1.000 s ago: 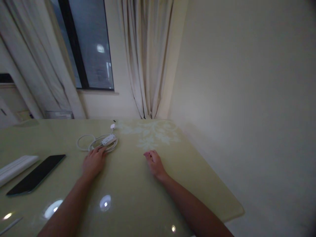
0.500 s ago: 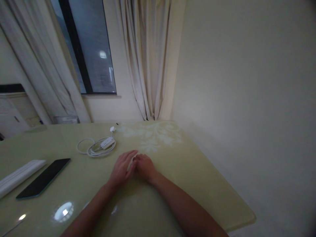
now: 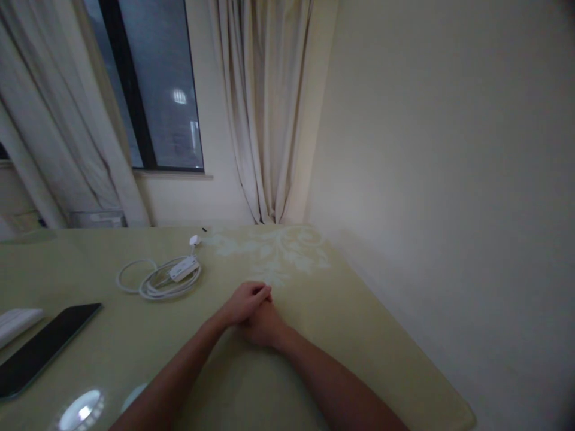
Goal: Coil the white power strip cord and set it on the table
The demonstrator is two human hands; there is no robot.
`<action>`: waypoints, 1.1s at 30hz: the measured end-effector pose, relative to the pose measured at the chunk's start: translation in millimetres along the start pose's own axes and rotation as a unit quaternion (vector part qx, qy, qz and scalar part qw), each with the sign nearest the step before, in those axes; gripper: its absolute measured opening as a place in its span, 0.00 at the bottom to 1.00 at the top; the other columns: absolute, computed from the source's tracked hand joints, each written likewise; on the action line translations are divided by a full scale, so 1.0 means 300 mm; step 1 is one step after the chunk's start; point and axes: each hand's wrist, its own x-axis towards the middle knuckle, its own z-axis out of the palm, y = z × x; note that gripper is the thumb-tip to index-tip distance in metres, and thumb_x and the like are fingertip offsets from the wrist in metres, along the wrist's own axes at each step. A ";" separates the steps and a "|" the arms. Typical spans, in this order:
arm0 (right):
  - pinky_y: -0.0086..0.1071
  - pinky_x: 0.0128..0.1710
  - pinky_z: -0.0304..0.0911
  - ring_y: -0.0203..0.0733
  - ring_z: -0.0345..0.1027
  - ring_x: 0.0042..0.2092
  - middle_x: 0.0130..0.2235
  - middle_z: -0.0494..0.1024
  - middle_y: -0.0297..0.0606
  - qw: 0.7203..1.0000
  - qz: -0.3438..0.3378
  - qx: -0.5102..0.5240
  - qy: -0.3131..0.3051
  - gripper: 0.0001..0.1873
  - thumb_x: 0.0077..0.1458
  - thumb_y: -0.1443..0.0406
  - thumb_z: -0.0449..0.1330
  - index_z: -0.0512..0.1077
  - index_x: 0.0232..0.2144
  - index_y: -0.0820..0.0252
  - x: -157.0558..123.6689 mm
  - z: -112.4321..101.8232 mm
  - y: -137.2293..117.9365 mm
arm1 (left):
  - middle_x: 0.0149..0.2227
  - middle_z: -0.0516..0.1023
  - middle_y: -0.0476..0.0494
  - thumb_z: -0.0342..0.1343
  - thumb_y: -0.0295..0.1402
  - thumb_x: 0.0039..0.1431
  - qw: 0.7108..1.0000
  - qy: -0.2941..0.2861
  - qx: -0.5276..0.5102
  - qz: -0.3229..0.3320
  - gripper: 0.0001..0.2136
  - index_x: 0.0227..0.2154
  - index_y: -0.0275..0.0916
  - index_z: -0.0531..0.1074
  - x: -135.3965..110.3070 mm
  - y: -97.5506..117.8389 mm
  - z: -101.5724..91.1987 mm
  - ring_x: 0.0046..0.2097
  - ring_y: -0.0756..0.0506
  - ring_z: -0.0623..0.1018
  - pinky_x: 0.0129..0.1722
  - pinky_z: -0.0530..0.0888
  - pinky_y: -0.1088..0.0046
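Observation:
My left hand (image 3: 246, 299) lies over my right hand (image 3: 264, 323), its fingers wrapped across the top of it. The two hands are pressed together just above the pale green tabletop (image 3: 251, 383). Most of my right hand's fingers are hidden under the left, and I cannot make out anything between the palms. Left of the hands, apart from them, lies a coiled white cable (image 3: 157, 284) with a white box-shaped part (image 3: 184, 268) and a white plug (image 3: 194, 240).
A dark flat slab (image 3: 49, 344) and a long white object (image 3: 18, 323) lie at the left. A wall (image 3: 426, 179) runs along the table's right edge. Behind the table hang curtains (image 3: 265, 108) beside a window (image 3: 157, 78). A tiny dark bit (image 3: 204, 230) lies near the far edge.
My left hand has moved right and closed over my right hand; before, the hands met side by side at the fingertips. The view has turned slightly right, shifting the table objects left.

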 end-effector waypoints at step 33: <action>0.39 0.46 0.73 0.46 0.75 0.47 0.64 0.68 0.51 0.899 0.135 0.356 0.218 0.47 0.53 0.43 0.70 0.63 0.66 0.57 0.292 -0.217 -0.282 | 0.21 0.42 0.59 0.54 0.49 0.64 0.781 0.322 -0.527 -0.092 0.24 0.23 0.45 0.48 -0.077 0.174 -0.570 0.20 0.54 0.43 0.15 0.49 0.75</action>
